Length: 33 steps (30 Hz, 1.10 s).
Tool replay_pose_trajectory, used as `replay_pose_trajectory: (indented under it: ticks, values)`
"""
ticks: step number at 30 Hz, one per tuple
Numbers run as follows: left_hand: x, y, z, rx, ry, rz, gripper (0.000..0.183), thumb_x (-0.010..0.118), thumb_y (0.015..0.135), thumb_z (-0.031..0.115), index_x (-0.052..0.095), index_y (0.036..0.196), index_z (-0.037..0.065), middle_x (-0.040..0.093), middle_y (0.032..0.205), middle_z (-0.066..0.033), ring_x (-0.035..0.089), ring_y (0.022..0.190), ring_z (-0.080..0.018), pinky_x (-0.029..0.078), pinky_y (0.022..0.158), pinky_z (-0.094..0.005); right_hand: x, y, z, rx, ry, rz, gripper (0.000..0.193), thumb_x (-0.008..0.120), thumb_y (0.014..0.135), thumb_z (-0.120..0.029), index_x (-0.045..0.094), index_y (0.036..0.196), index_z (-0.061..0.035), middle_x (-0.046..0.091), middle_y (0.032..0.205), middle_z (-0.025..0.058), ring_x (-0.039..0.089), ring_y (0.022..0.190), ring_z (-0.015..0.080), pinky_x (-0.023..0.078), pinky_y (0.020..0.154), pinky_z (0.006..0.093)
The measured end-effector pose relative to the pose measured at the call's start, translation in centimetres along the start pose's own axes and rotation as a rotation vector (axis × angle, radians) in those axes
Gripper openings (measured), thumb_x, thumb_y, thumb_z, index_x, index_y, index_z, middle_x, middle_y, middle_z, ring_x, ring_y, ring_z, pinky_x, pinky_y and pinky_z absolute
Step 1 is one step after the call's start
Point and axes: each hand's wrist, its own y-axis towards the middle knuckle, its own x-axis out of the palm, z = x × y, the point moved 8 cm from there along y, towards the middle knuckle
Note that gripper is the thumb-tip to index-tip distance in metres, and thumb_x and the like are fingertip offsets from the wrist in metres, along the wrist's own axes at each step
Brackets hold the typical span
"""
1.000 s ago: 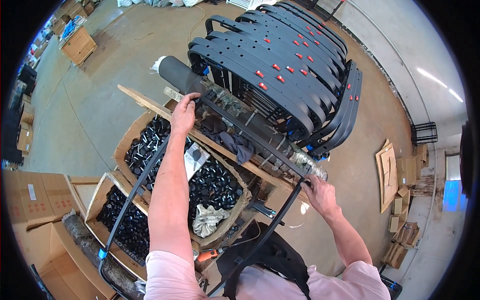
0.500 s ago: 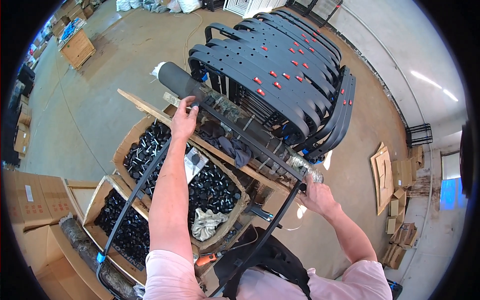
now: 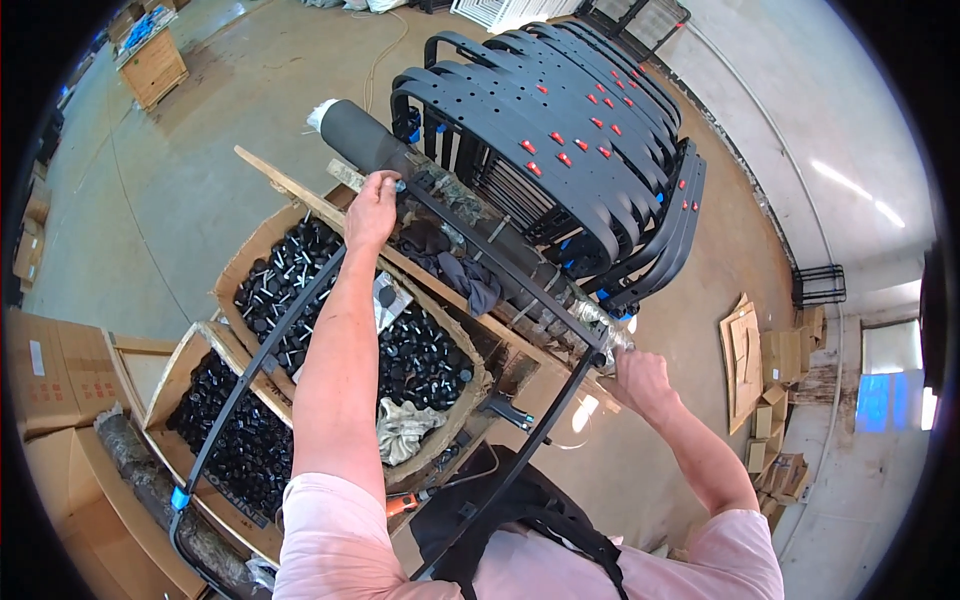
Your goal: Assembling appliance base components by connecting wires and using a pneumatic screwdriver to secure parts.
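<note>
Overhead, a person in a pink shirt reaches both bare arms forward over a black metal frame (image 3: 505, 264), which spans the middle of the view. Its far bar slants from upper left down to the right, alongside a thick grey roll (image 3: 362, 138); two side bars run back toward the person. The left grip (image 3: 372, 212) is closed on the frame at its far left corner, thumb and fingers together. The right grip (image 3: 644, 384) is just beside the far right corner, fingers curled; whether they clasp the metal cannot be told. A small black knob (image 3: 598, 359) sits at that corner.

Below the frame, an open carton (image 3: 262, 238) holds many black-headed bolts (image 3: 275, 290), with a pale cloth (image 3: 405, 430) lying on top at the near end. A box (image 3: 165, 395) of small black parts stands to its lower left. The left side bar crosses above both and carries a blue clip (image 3: 180, 498). A dark rag (image 3: 470, 282) lies between the carton and the roll, and an orange tool (image 3: 401, 503) is near the left sleeve.

Beyond the roll, a row of black frames with red tags (image 3: 560, 140) stands on the floor. Cardboard (image 3: 740, 365) leans at the right.
</note>
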Motion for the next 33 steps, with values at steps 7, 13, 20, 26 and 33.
replay_pose_trajectory:
  ticks: [7,13,20,26,33]
  values:
    - [-0.7,-0.2,1.3,0.119,0.056,0.032,0.031,0.069,0.099,0.039,0.072,0.127,0.028,0.064,0.138,-0.0054,0.064,0.127,-0.0288,0.049,0.107,-0.0437,-0.4,-0.7,-0.7,-0.08,0.045,0.257,0.031,0.071,0.088,-0.026,0.07,0.112,-0.0062,0.077,0.093,0.0132,0.076,0.087,0.0337,0.059,0.072,0.049]
    - [-0.5,-0.3,-0.3,0.068,-0.172,0.024,0.029,0.063,0.103,0.032,0.071,0.13,0.024,0.074,0.128,-0.0053,0.068,0.122,-0.0286,0.05,0.105,-0.0421,-0.9,0.0,-1.8,-0.108,-0.02,0.195,0.023,0.062,0.093,-0.02,0.071,0.106,-0.004,0.077,0.095,0.0139,0.076,0.087,0.0338,0.059,0.072,0.048]
    - [-0.4,-0.3,0.5,0.124,-0.012,0.02,0.029,0.07,0.099,0.035,0.073,0.127,0.027,0.068,0.129,-0.0077,0.067,0.118,-0.0287,0.05,0.104,-0.0406,-0.6,0.1,-1.4,-0.077,-0.024,0.094,0.025,0.061,0.095,-0.021,0.071,0.108,-0.0034,0.077,0.098,0.0147,0.076,0.09,0.0346,0.059,0.074,0.0499]
    - [-0.5,-0.4,0.1,0.137,-0.107,0.02,0.027,0.062,0.104,0.029,0.072,0.129,0.026,0.068,0.139,-0.0066,0.065,0.127,-0.0302,0.05,0.106,-0.0416,-0.3,0.2,-1.2,-0.098,0.018,0.123,0.029,0.064,0.092,-0.023,0.07,0.113,-0.0033,0.077,0.1,0.0144,0.077,0.09,0.0342,0.06,0.074,0.0493]
    - [-0.1,-0.7,1.5,0.056,0.011,-0.006,0.033,0.071,0.098,0.038,0.072,0.13,0.03,0.065,0.13,-0.0054,0.067,0.119,-0.0277,0.051,0.104,-0.0419,1.1,0.4,-0.1,-0.027,-0.097,-0.087,0.022,0.069,0.086,-0.018,0.078,0.102,-0.0068,0.079,0.1,0.013,0.078,0.095,0.0274,0.062,0.079,0.0438]
